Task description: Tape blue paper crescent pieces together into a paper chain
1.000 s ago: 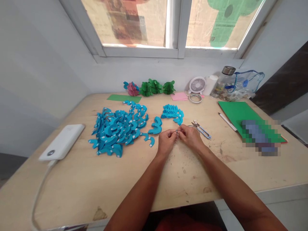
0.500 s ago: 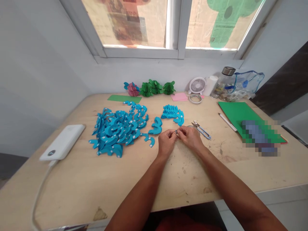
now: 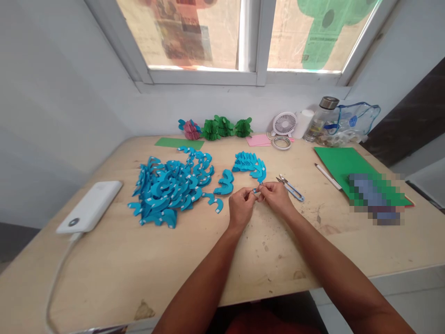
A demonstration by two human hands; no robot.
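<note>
Paper (image 3: 256,190), blue, now shows more plainly between left hand (image 3: 241,206) and right hand (image 3: 274,196), seemingly pinched by both sets of fingertips; its handling continues.

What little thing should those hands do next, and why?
Maybe tilt the small blue piece a little: the left hand and right hand mostly cover it, and since many blue cutouts nearby carry white patches, it might have one too.

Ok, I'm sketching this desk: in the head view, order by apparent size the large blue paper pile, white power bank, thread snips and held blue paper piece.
Large blue paper pile
White power bank
Thread snips
Held blue paper piece, partly hidden
</note>
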